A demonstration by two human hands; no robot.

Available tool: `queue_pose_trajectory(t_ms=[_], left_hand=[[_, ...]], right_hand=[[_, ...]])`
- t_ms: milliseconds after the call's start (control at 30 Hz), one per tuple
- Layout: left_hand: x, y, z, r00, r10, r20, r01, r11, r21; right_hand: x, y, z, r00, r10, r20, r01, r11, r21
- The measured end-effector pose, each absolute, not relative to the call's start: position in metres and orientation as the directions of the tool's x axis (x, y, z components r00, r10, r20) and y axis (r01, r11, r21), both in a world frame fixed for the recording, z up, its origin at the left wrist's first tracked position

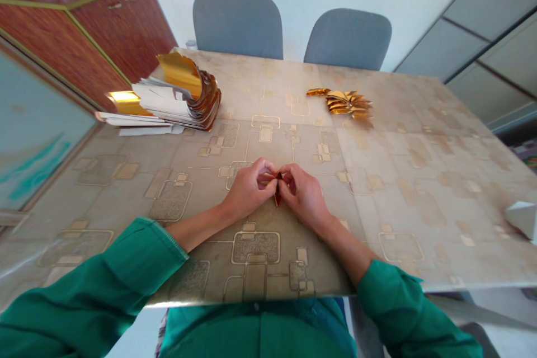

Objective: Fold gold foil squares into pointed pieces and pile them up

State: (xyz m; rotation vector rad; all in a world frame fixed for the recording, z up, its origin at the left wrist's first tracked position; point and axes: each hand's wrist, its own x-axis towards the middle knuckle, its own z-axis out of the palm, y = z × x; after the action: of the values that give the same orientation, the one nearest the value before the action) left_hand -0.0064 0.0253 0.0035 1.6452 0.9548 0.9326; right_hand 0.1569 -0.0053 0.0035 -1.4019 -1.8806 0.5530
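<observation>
Between my two hands is a small folded piece of shiny gold foil paper, its pointed lower end showing below my fingertips. My left hand pinches its left side with thumb and forefinger. From the other side, my right hand pinches it the same way. Both hands are close together just above the patterned tablecloth; my fingers hide most of the piece. Beyond my right hand lies a cluster of folded gold foil pieces. To the far left is a bent stack of gold-and-white paper sheets.
Two grey chairs stand behind the table's far edge, against the white wall. A reddish wooden cabinet is at the back left. Near the right edge sits a white object. The table's front edge runs just before my body.
</observation>
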Motion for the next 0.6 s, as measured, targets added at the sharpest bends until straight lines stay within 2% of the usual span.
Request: queue_pose_trajectory(t_ms=[167,600], left_hand=[[-0.0057,0.0244,0.0025,0.385,0.913,0.139,0.182,-0.222,0.958],[-0.0071,0.0238,-0.0028,0.361,0.906,0.221,0.275,-0.33,0.903]], right_hand=[[0.1568,-0.0046,0.0037,-0.12,0.949,0.293,0.667,0.295,-0.684],[0.1576,-0.0032,0.0013,-0.161,0.93,0.33,0.628,0.355,-0.693]])
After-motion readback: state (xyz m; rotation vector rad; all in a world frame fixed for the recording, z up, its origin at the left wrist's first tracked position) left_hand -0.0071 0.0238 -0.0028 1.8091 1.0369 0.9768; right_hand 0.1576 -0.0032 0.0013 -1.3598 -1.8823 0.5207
